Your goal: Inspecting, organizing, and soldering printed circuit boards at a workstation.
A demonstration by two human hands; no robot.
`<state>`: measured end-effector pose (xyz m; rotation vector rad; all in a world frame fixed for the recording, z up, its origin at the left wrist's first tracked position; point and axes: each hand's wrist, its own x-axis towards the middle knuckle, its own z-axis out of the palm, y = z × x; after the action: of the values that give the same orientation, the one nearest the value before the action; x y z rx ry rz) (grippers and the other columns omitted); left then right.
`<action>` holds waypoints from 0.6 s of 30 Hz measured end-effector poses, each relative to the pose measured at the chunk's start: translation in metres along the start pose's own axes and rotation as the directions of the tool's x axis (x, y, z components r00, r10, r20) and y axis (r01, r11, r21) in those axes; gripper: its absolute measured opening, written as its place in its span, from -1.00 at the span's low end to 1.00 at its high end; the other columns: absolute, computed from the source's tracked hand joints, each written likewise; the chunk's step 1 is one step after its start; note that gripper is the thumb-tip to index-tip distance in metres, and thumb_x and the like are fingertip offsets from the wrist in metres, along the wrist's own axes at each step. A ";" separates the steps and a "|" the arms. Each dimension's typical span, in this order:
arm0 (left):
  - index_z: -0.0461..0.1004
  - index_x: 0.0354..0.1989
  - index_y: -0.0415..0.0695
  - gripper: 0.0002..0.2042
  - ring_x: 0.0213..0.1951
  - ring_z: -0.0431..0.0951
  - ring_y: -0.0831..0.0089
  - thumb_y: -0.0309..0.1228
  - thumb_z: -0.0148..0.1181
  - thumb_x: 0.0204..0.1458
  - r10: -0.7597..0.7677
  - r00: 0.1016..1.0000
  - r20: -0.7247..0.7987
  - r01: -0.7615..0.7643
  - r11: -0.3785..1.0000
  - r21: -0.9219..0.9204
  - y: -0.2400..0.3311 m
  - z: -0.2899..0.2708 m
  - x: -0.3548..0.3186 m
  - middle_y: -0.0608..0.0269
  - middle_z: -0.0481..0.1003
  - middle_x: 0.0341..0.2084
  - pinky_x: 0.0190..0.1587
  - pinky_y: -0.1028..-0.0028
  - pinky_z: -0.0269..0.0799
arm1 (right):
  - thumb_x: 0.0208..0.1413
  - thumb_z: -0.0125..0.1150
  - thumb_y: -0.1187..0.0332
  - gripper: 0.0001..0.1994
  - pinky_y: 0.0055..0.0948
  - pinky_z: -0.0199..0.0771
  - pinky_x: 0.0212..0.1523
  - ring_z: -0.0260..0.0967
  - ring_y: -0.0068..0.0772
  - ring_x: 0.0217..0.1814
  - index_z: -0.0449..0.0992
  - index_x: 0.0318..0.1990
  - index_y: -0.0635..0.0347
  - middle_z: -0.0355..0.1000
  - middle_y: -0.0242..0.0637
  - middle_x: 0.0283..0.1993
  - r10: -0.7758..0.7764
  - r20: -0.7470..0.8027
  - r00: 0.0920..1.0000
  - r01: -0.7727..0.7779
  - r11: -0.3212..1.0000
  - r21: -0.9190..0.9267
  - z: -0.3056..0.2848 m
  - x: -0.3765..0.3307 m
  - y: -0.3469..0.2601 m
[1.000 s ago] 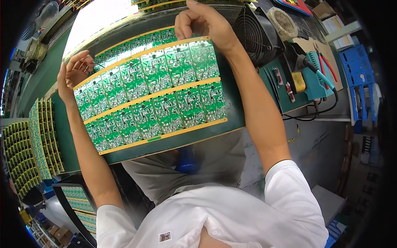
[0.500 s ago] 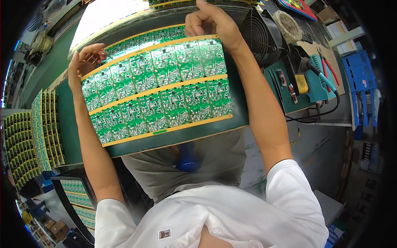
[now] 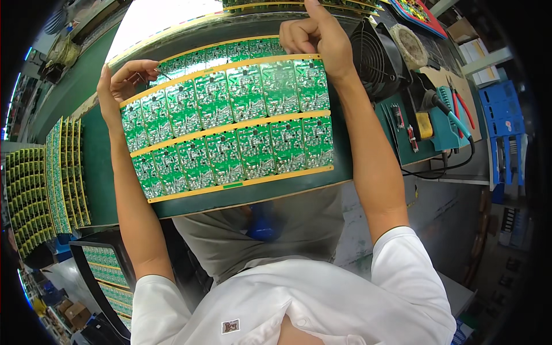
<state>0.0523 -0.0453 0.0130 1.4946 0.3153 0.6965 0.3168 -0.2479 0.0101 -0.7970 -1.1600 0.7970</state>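
Observation:
A large green circuit board panel (image 3: pixel 230 123) with yellow edge strips stands or lies tilted before me, its lower edge near the bench's front. Behind its upper edge shows another green board panel (image 3: pixel 215 54). My left hand (image 3: pixel 123 83) is at the upper left corner, fingers bent towards the rear panel's left end; a thin dark piece, too small to name, shows by the fingertips. At the upper right, my right hand (image 3: pixel 322 40) has its fingers curled by the rear panel's right end. The front panel's edge hides part of both grips.
At the right stand a black fan (image 3: pixel 374 60), a round pale dish (image 3: pixel 409 46), a soldering iron (image 3: pixel 445 109), a yellow sponge (image 3: pixel 424 125) and red-handled pliers (image 3: pixel 460 106). Stacked board panels (image 3: pixel 63 178) stand at the left. A bright white surface (image 3: pixel 164 23) lies at the back.
The whole view has shifted slightly, so panel, hands and tools sit further right. My left index finger looks straighter, and a thin dark piece now shows by it.

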 end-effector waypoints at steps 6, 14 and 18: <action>0.53 -0.27 -0.32 -0.27 -0.24 0.38 0.37 0.08 -0.52 0.18 0.032 0.999 0.033 -0.032 0.999 -0.004 0.001 -0.005 0.001 0.08 0.48 -0.34 -0.13 0.43 0.17 | 0.39 -0.44 0.01 -0.29 -0.50 0.08 -0.49 -0.07 -0.46 -0.71 0.07 -0.88 0.09 0.03 -0.36 -0.81 -0.053 0.017 0.998 0.054 0.997 -0.053 0.003 0.001 -0.005; 0.56 -0.34 -0.31 -0.23 -0.30 0.37 0.41 0.10 -0.55 0.18 0.073 0.997 0.003 -0.073 0.997 -0.003 0.004 0.006 0.000 0.12 0.49 -0.40 -0.16 0.44 0.17 | 0.39 -0.46 0.01 -0.29 -0.50 0.03 -0.53 -0.10 -0.46 -0.72 0.06 -0.89 0.08 0.02 -0.36 -0.81 -0.054 0.008 0.998 0.055 0.994 -0.090 0.005 0.000 -0.008; 0.55 -0.34 -0.32 -0.24 -0.29 0.38 0.40 0.10 -0.55 0.18 0.074 0.997 0.008 -0.074 0.997 -0.008 0.002 0.000 0.000 0.10 0.48 -0.39 -0.16 0.43 0.17 | 0.38 -0.46 0.00 -0.28 -0.50 0.01 -0.54 -0.11 -0.46 -0.73 0.06 -0.89 0.08 0.02 -0.36 -0.82 -0.056 0.023 0.998 0.058 0.995 -0.077 0.004 0.000 -0.008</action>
<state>0.0523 -0.0452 0.0152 1.5074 0.2514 0.7496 0.3134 -0.2510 0.0177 -0.8183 -1.2330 0.7176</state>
